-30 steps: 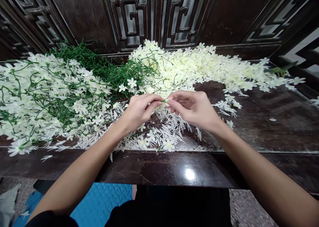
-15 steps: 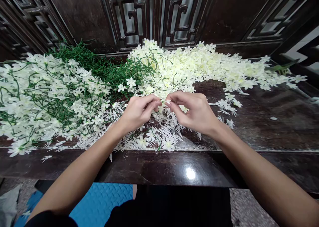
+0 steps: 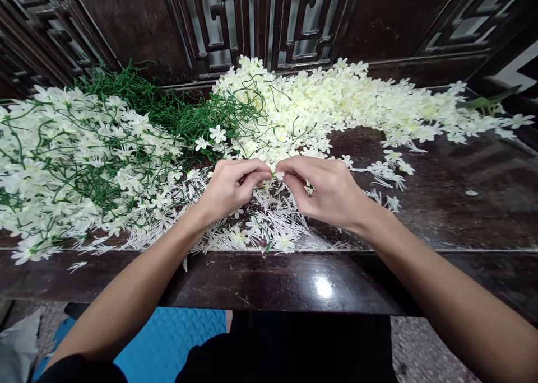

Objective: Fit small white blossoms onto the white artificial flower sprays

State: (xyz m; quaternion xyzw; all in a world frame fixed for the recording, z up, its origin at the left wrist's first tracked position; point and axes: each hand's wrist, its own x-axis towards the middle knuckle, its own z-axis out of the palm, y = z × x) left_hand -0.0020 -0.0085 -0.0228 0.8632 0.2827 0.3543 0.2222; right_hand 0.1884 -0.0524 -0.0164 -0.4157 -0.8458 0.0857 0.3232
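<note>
Broadly, a dark wooden bench (image 3: 474,220) spans the view, heaped with white artificial flowers (image 3: 75,148) and tangled green stems (image 3: 140,98). Over its middle, the left hand (image 3: 229,184) and right hand (image 3: 325,190), fingertips nearly meeting, pinch one small white flower (image 3: 279,176) between them.

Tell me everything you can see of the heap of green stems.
The heap of green stems is a loose tangle of thin, curly strands that look like plastic. It lies along the back of the dark wooden surface, between the white flowers on the left and the creamy ones on the right, touching both. Some strands spill over the creamy blooms. Two white flowers sit at its front edge, near the left hand.
</note>
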